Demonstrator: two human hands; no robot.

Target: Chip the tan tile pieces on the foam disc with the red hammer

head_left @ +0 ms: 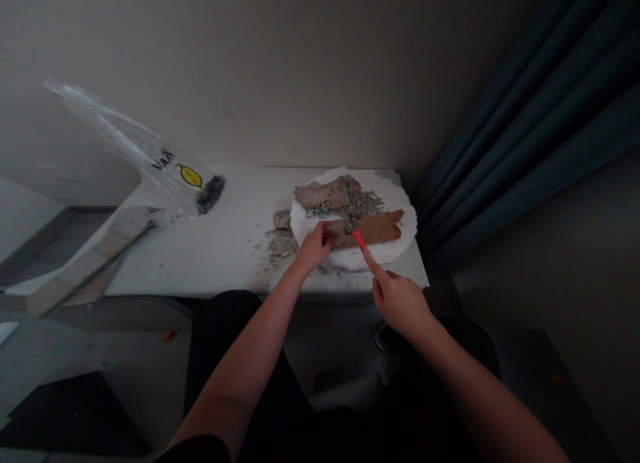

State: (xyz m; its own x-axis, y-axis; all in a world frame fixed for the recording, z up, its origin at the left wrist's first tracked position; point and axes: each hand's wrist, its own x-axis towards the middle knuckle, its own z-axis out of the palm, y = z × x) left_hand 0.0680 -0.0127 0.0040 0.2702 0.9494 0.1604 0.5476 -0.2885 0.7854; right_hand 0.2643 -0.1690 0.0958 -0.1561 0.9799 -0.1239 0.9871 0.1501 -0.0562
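Note:
My right hand is closed around a tool with a red handle and a small greyish head; its exact kind is hard to make out. The head rests on or just over a brown cardboard strip. My left hand grips the strip's left end, fingers closed on its edge. The strip lies on a round white mat with a ragged rim. Behind it, on the same mat, are a crumbly brown slab with green bits and a heap of grey-brown crumbs.
More crumbs lie on the white table left of the mat. A clear plastic bag with a lemon print and dark bits stands further left, near long flat strips. A blue curtain hangs at right.

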